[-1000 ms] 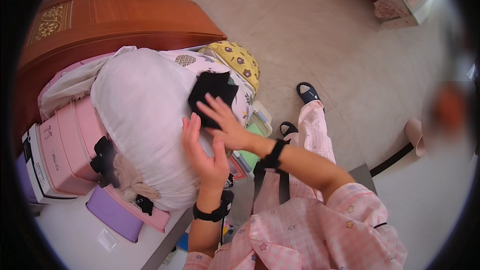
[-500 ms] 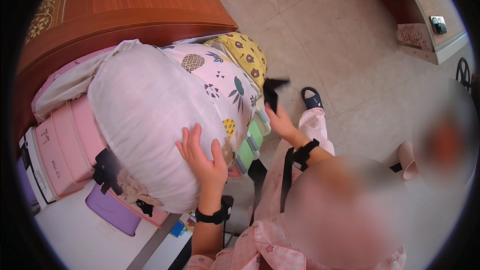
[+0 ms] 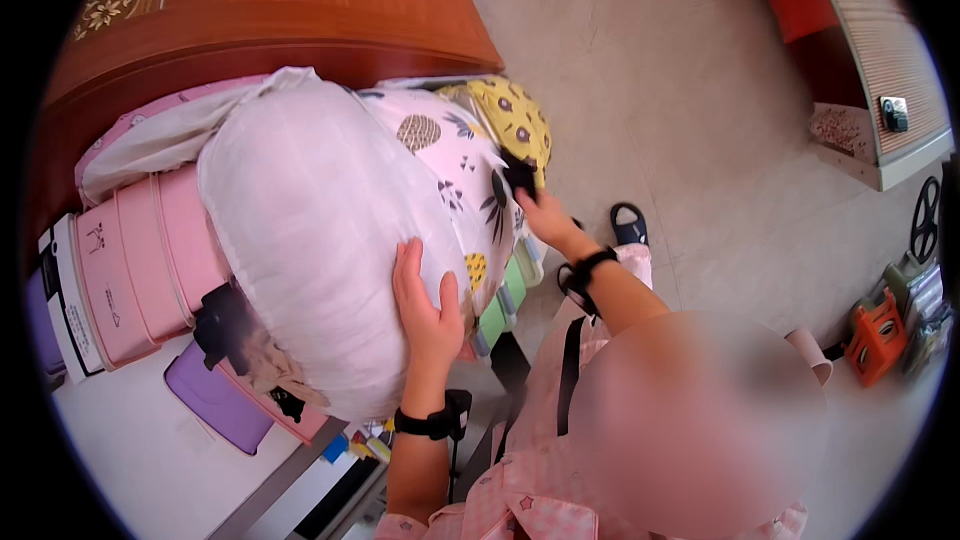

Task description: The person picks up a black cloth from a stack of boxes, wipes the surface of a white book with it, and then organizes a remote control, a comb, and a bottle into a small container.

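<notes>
So the black cloth [image 3: 520, 176] is right at the tips of the right hand [image 3: 548, 222], thumb and fingers closed in on it in a narrow pinch, with most of it sticking out past the fingers, away from the person's body. It's up against the edge of the pineapple-print fabric [image 3: 455, 175], just beside the yellow patterned cloth [image 3: 515, 118]. Can't really tell how much of it is tucked inside the grip. The left hand [image 3: 430, 315] is a different story: fingers straight and close together, thumb spread well off to the side, palm side by the big white bundle [image 3: 310, 210], touching it from the look of it, and well apart from the black cloth. As for writing, the pink box [image 3: 150, 260] has a little dark line drawing plus another small mark on its side, and the white box [image 3: 78, 310] next to it has a dark strip with some tiny print, way too small to make out.
</notes>
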A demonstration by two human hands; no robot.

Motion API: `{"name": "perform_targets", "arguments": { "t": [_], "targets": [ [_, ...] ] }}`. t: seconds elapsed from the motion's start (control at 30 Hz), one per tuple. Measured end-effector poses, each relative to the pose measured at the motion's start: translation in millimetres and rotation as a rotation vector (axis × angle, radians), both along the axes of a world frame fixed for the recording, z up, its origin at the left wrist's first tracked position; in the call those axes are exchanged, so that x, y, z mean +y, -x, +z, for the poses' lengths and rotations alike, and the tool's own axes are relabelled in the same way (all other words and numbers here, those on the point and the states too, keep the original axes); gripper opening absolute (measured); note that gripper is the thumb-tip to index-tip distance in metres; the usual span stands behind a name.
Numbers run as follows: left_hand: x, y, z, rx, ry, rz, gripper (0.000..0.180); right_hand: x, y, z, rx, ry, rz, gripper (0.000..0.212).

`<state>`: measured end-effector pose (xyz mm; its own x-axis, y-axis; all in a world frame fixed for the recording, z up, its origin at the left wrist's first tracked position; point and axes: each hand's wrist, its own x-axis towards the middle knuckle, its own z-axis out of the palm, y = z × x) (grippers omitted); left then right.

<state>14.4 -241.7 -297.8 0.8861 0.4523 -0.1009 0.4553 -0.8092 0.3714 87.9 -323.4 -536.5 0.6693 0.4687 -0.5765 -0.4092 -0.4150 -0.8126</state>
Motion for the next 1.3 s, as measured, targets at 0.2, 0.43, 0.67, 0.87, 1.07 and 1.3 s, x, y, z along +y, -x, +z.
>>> {"name": "perform_targets", "arguments": {
  "t": [0.2, 0.43, 0.67, 0.87, 1.07, 1.3],
  "targets": [
    [-5.2, -2.1, -4.0, -0.044, -0.088, -0.067, 0.044, -114.0, -49.2, 36.2, 0.567, -0.221, -0.414, 0.061],
    [-34.2, -28.0, 1.1, -0.143, -0.016, -0.073, 0.038, -188.3, -110.3, 140.1, 0.677, -0.932, -0.523, 0.054],
    [-85.7, -111.0, 25.7, -0.304, 0.407, -0.376, 0.039, -226.9, -108.0, 223.6, 0.441, -0.871, -0.36, 0.05],
    [-119.9, -170.8, 61.2, -0.417, 0.446, -0.686, 0.05, -244.5, -115.3, 272.6, 0.307, -0.666, -0.274, 0.042],
    [-116.9, -228.3, 52.6, -0.457, 0.482, -0.723, 0.021, -237.3, -137.8, 283.3, 0.225, -0.584, -0.326, 0.049],
    [-123.6, -306.9, 67.2, -0.294, 0.643, -0.796, 0.017, -230.8, -189.2, 277.4, 0.328, -0.34, -0.52, 0.081]
  ]
}}
